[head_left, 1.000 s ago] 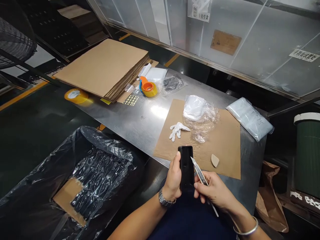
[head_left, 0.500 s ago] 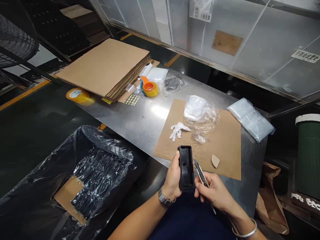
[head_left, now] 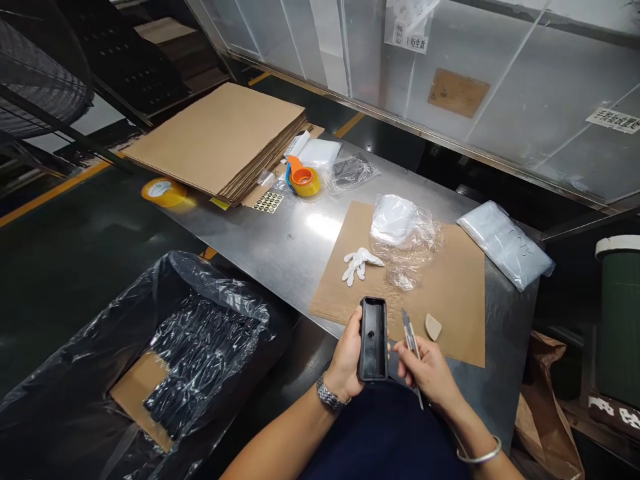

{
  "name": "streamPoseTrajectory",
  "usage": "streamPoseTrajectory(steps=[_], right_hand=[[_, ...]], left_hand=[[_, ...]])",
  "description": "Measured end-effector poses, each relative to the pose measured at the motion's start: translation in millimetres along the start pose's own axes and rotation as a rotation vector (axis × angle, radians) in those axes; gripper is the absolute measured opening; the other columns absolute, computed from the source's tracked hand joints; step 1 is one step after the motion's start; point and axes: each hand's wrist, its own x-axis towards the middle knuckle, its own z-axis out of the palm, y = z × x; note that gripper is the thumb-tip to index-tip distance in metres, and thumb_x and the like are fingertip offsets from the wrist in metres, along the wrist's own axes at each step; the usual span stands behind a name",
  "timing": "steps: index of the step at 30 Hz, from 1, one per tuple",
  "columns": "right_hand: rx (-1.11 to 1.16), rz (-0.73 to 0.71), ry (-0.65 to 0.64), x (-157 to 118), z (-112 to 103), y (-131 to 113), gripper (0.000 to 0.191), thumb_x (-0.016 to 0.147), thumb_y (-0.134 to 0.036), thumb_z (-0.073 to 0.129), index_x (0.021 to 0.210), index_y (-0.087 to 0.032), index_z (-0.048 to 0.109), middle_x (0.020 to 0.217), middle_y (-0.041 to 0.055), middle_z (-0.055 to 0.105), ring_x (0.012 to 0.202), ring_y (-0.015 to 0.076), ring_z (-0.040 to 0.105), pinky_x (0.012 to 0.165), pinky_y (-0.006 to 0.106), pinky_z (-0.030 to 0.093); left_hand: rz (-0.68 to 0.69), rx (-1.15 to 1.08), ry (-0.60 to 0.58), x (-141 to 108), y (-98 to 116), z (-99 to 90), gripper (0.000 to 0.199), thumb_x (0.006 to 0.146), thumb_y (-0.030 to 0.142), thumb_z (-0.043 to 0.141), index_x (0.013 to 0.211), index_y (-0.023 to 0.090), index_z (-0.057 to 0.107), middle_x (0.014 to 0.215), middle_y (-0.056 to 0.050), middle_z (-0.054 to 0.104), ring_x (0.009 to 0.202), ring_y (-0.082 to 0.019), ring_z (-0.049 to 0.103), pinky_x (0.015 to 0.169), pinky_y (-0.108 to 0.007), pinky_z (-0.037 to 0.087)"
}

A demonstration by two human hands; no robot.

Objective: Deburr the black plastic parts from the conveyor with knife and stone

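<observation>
My left hand [head_left: 349, 355] is closed around the side of a black rectangular tray-like part [head_left: 373, 350], its hollow side facing up and a small round hole in its floor. In my right hand [head_left: 426, 370] is a utility knife [head_left: 410, 331], gripped like a pen, blade end pointing away from me. The knife stands apart from the black part, just to its right. Beyond my hands lies a cardboard sheet [head_left: 330, 287]. On it rest a white glove [head_left: 361, 265], a small beige wedge-shaped piece [head_left: 433, 327] and a clear plastic bag with white contents [head_left: 395, 219].
A metal table [head_left: 280, 247] carries a cardboard stack [head_left: 220, 137], an orange tape dispenser [head_left: 303, 179], a tape roll [head_left: 164, 192], a sticker sheet [head_left: 269, 202] and a white packet [head_left: 505, 245]. At lower left stands a box lined with black plastic [head_left: 200, 267] containing several wrapped pieces.
The knife has moved slightly right and away from the black part, and it points more upright. My left hand still holds the black part, which is tilted a little differently.
</observation>
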Motion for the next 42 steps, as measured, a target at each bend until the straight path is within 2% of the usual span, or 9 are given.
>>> streamPoseTrajectory(steps=[5,9,13,17,19,26,33,38,42], right_hand=[[-0.184,-0.002,0.241,50.5,2.4,47.2,0.027,0.085,-0.039,0.039,0.072,-0.018,0.049,0.056,0.0003,0.053,0.053,0.0142,0.054,0.052,0.025,0.041],[-0.303,-0.114,0.353,66.3,0.6,53.9,0.018,0.081,-0.028,0.047,0.078,-0.014,0.057,0.075,0.0085,0.057,0.080,0.0216,0.055,0.073,0.034,0.042],[-0.322,-0.327,0.394,42.9,-9.5,19.0,0.031,0.087,-0.033,0.040,0.106,-0.016,0.056,0.103,0.0118,0.052,0.100,0.0230,0.048,0.088,0.040,0.038],[-0.474,-0.763,0.143,6.5,-10.1,-34.0,0.045,0.077,-0.051,0.056,0.113,-0.023,0.055,0.115,0.0103,0.050,0.109,0.0269,0.042,0.092,0.043,0.035],[-0.541,-0.862,0.056,-3.7,-5.1,-51.2,0.052,0.074,-0.057,0.056,0.110,-0.021,0.055,0.114,0.0117,0.051,0.107,0.0282,0.041,0.091,0.045,0.034],[-0.415,-0.790,-0.053,2.2,-7.0,-48.4,0.034,0.079,-0.052,0.053,0.096,-0.024,0.062,0.102,0.0062,0.055,0.099,0.0231,0.041,0.086,0.040,0.034],[-0.181,-0.710,-0.048,12.7,-24.7,-49.8,0.011,0.078,-0.032,0.062,0.080,-0.030,0.072,0.108,0.0040,0.052,0.102,0.0210,0.043,0.088,0.039,0.035],[0.210,-0.460,-0.125,23.5,-32.4,-49.2,0.012,0.076,-0.029,0.063,0.081,-0.022,0.072,0.088,0.0050,0.061,0.084,0.0164,0.056,0.074,0.031,0.045],[0.307,-0.309,-0.043,28.1,-36.1,-42.9,0.022,0.078,-0.035,0.060,0.088,-0.019,0.069,0.076,0.0044,0.065,0.072,0.0157,0.059,0.070,0.031,0.046]], left_hand=[[-0.071,0.036,-0.056,3.4,6.8,-8.7,0.045,0.083,0.048,0.036,0.072,0.011,0.060,0.061,-0.008,0.064,0.046,-0.016,0.058,0.042,-0.025,0.043],[-0.127,0.064,-0.110,3.7,6.8,-13.4,0.041,0.082,0.045,0.037,0.075,0.011,0.059,0.063,-0.008,0.064,0.047,-0.017,0.059,0.043,-0.025,0.044],[-0.149,0.059,-0.096,1.3,3.8,-15.0,0.041,0.081,0.046,0.039,0.077,0.010,0.060,0.062,-0.007,0.064,0.046,-0.016,0.058,0.043,-0.025,0.043],[-0.133,-0.014,-0.075,-3.3,-1.5,-8.3,0.029,0.080,0.036,0.044,0.074,0.013,0.060,0.058,-0.002,0.061,0.049,-0.012,0.057,0.049,-0.022,0.043],[-0.140,-0.050,-0.118,-6.3,-3.9,-3.3,0.024,0.079,0.033,0.045,0.075,0.015,0.060,0.066,-0.003,0.064,0.060,-0.012,0.060,0.056,-0.020,0.044],[-0.076,-0.009,-0.138,-13.3,-12.5,5.7,0.024,0.082,0.027,0.041,0.081,0.015,0.062,0.078,-0.004,0.065,0.076,-0.013,0.061,0.067,-0.019,0.046],[-0.138,0.264,0.026,-20.6,-15.5,9.5,0.042,0.082,0.047,0.035,0.072,0.015,0.060,0.049,-0.003,0.055,0.039,-0.012,0.050,0.039,-0.022,0.038],[-0.219,0.290,-0.011,-27.3,-15.9,10.8,0.055,0.083,0.052,0.028,0.059,0.012,0.057,0.051,-0.004,0.054,0.040,-0.010,0.050,0.039,-0.019,0.037],[-0.227,0.309,-0.043,-24.0,-18.8,5.5,0.053,0.081,0.054,0.031,0.067,0.011,0.059,0.055,-0.005,0.057,0.041,-0.011,0.051,0.040,-0.021,0.037]])
